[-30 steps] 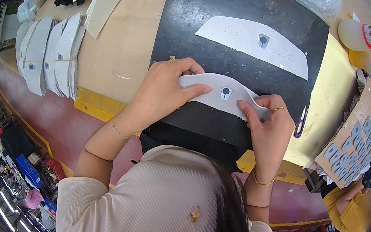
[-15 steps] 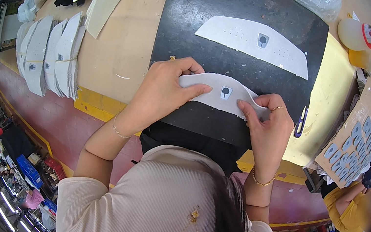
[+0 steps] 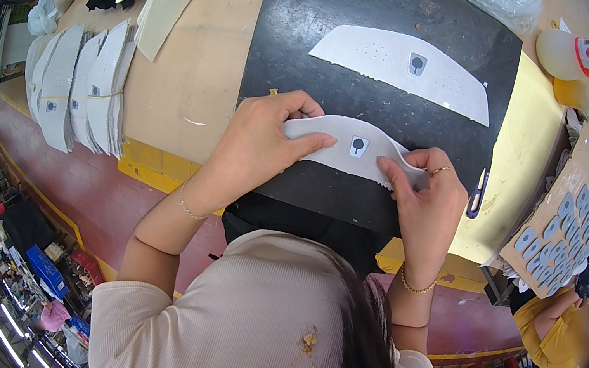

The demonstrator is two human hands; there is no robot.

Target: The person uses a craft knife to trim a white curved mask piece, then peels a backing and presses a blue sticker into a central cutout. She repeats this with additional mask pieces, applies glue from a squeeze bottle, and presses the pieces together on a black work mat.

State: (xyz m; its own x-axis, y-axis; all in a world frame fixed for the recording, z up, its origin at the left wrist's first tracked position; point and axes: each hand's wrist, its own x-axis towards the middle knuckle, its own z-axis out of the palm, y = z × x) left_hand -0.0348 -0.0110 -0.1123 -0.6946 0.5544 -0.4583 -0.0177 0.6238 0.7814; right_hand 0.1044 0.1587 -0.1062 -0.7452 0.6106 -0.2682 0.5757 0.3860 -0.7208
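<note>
A long, curved white piece [image 3: 352, 149] of thin, flexible material is held at both ends: the left hand [image 3: 258, 142] grips its left end with fingers laid over the top, and the right hand [image 3: 429, 200] pinches its right end between thumb and fingers. The piece arches upward between the two grips, its middle bowed and its lower edge slightly ragged near the right-hand grip. A small grey square patch with a dark tree-shaped mark sits midway between the hands, facing up. The piece hovers just above the black mat [image 3: 311, 45] beneath the hands.
</note>
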